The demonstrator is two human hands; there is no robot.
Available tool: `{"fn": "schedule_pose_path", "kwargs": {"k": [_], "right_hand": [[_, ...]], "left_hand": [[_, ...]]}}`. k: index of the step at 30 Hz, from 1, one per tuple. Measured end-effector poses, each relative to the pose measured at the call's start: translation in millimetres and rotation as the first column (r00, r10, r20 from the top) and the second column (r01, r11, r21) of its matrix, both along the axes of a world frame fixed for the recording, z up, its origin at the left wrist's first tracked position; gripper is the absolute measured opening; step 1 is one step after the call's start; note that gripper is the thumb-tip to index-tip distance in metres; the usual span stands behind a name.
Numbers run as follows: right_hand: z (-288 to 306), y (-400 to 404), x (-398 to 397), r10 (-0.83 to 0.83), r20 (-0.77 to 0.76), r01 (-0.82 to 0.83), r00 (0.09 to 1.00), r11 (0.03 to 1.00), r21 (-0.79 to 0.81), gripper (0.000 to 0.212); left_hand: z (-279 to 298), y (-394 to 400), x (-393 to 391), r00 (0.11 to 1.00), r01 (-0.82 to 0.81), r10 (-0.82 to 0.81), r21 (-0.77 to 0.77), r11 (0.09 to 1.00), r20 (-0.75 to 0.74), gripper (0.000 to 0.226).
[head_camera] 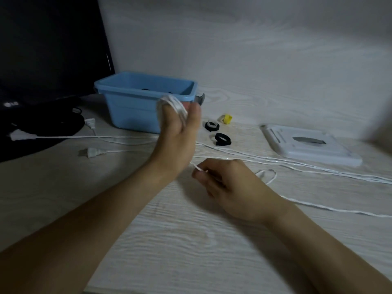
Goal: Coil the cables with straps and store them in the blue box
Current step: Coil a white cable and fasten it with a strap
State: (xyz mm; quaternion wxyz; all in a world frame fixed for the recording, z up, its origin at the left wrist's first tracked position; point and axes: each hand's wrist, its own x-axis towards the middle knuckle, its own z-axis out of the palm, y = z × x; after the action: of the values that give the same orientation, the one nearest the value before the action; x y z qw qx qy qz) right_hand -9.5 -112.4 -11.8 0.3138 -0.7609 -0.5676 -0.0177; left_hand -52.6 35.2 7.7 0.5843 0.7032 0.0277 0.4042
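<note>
Holding a coil of thin white cable [172, 107] wrapped round its raised fingers, left hand [174, 136] sits near the open blue plastic box [135, 107]. Right hand [229, 187] pinches the cable's loose run. Black monitor [42, 49] far left reads "LG".

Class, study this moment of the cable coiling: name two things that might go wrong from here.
1. The white coil sits loosely round the left hand's fingertips; it may slip off and unravel.
2. The cable fed by the right hand trails beside other loose cables on the table; pulling it in could snag or tangle them.
</note>
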Motion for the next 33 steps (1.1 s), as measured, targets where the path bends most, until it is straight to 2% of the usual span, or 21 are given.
{"fn": "schedule_pose_path", "kwargs": {"k": [1,3,4,6,10,12,15,17,18,19,21,22,23,25,28,31,33], "right_hand": [[2,0,-1,0.001,-0.009,0.0,1.0,0.999,0.038,0.02],[7,-4,1,-0.016,0.0,0.016,1.0,0.994,0.112,0.022],[8,-6,5,-0.031,0.02,0.028,0.999,0.989,0.143,0.021],[10,-8,10,-0.08,0.079,0.064,0.994,0.98,0.19,0.02],[11,-10,14,-0.207,0.106,0.169,0.973,0.941,0.293,0.019],[13,-12,14,-0.238,0.051,0.209,0.97,0.922,0.326,0.02],[15,-15,15,-0.222,-0.014,0.215,0.975,0.926,0.309,0.018],[16,-16,14,-0.187,-0.041,0.191,0.982,0.943,0.273,0.019],[16,-17,13,-0.159,-0.052,0.167,0.986,0.954,0.248,0.02],[15,-17,12,-0.129,-0.056,0.138,0.99,0.966,0.22,0.021],[14,-16,10,-0.083,-0.065,0.093,0.994,0.981,0.17,0.021],[13,-15,10,-0.068,-0.072,0.079,0.995,0.984,0.16,0.021],[12,-14,10,-0.061,-0.075,0.072,0.995,0.984,0.161,0.022],[12,-15,9,-0.047,-0.084,0.061,0.995,0.982,0.176,0.023],[12,-17,9,0.011,-0.143,0.02,0.99,0.976,0.218,0.022],[12,-16,7,0.127,-0.294,-0.024,0.947,0.945,0.327,0.015],[13,-15,7,0.165,-0.333,-0.019,0.929,0.916,0.401,0.011]], "left_hand": [[-5,-2,-1,0.996,0.03,-0.017,0.143,0.989,-0.088,0.032],[-12,-6,-4,0.964,0.093,-0.003,0.328,0.94,-0.266,0.028],[-13,-6,-6,0.952,0.109,0.022,0.409,0.906,-0.304,0.027],[-13,-8,-7,0.961,0.119,0.043,0.547,0.828,-0.274,0.031],[-12,-8,-9,0.973,0.132,0.017,0.614,0.778,-0.23,0.031],[-14,-7,-9,0.972,0.126,0.017,0.583,0.802,-0.233,0.031],[-12,-8,-6,0.974,0.091,-0.009,0.354,0.931,-0.227,0.032],[-8,-6,-1,0.98,0.052,-0.032,0.099,0.994,-0.196,0.03],[-6,-5,1,0.985,0.037,-0.048,-0.07,0.997,-0.168,0.031],[-3,-2,3,0.988,0.041,-0.079,-0.274,0.961,-0.13,0.034],[5,5,3,0.983,0.13,-0.181,-0.643,0.755,-0.014,0.038],[7,8,2,0.977,0.166,-0.212,-0.734,0.659,0.031,0.039],[9,11,2,0.972,0.179,-0.23,-0.762,0.622,0.04,0.039],[6,11,2,0.972,0.161,-0.235,-0.696,0.699,-0.011,0.039],[-2,-1,0,0.956,0.179,-0.265,-0.466,0.866,-0.127,0.035],[-10,-17,-4,0.891,0.277,-0.357,-0.284,0.918,-0.282,0.041],[-14,-22,-6,0.874,0.321,-0.352,-0.147,0.936,-0.336,0.052]]}}
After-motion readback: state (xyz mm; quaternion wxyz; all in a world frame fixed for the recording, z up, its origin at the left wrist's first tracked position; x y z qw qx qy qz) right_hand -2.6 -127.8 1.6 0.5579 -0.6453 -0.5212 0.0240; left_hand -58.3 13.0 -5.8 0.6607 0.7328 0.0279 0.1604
